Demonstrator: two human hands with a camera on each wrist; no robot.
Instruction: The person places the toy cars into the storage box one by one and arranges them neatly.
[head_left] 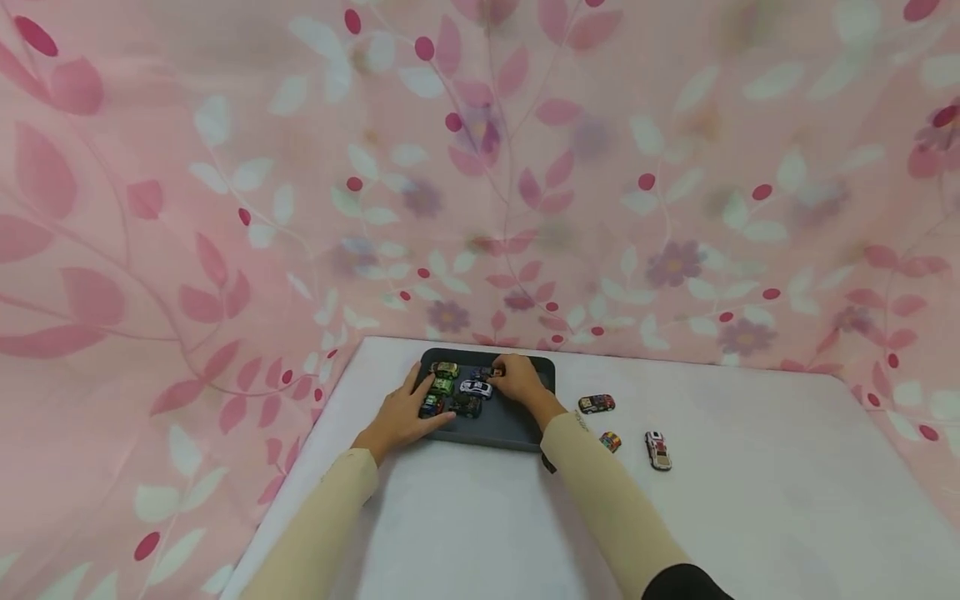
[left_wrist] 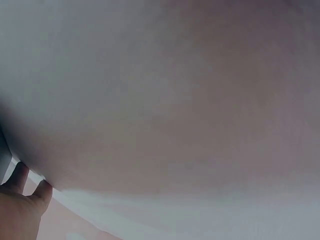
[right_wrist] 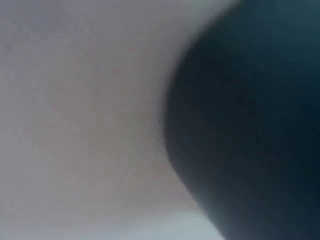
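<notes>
A dark grey tray [head_left: 504, 422] lies on the white table [head_left: 480, 508] near its far edge. Several toy cars sit on the tray, among them a green one [head_left: 442, 386], a tan one [head_left: 446, 368] and a white one [head_left: 476, 388]. My left hand [head_left: 408, 411] rests flat on the tray's left edge, fingers straight beside the cars. Over the tray's back part, my right hand [head_left: 516, 382] has curled fingers pinching a small dark car [head_left: 487, 372]. The left wrist view shows only blurred table and part of the left hand [left_wrist: 20, 210]. Blur fills the right wrist view.
Three more toy cars lie on the table right of the tray: a dark one [head_left: 596, 404], a small multicoloured one [head_left: 611, 441] and a white and red one [head_left: 657, 450]. Pink floral cloth [head_left: 480, 167] hangs behind and at both sides.
</notes>
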